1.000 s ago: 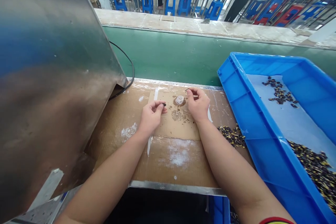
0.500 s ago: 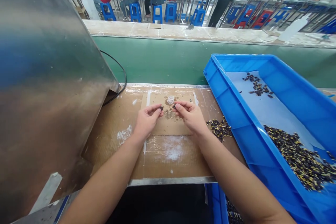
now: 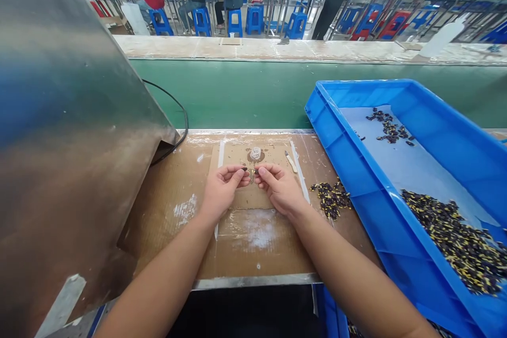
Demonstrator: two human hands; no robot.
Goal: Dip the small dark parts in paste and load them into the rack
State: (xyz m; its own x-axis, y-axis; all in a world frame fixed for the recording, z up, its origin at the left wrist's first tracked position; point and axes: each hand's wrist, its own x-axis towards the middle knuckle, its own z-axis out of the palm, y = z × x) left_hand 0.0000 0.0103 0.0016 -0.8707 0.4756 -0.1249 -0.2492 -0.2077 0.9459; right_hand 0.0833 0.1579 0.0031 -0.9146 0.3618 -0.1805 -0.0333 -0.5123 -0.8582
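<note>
A small dark part [image 3: 246, 169] is held in a narrow fingertip pinch by the left hand [image 3: 223, 191], with the right hand [image 3: 279, 188] pinched just beside it, its hold unclear, over a cardboard mat [image 3: 237, 253].

Gap [image 3: 253, 248] between steel housing [image 3: 79, 116] and blue tray [image 3: 325, 116]

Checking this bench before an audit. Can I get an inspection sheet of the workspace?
Surface: cardboard sheet on a metal-edged bench, with white scuffs and tape strips.
Job's things: heap of black-and-yellow small parts on the cardboard, more in a blue plastic tray.
Clutter: pale-handled small tool and round clear piece on the cardboard.
Hands: left hand and right hand both pinch at a small dark part.
Cables: black cable beside a steel hood.
Surroundings: green belt; seated people on blue stools beyond.
</note>
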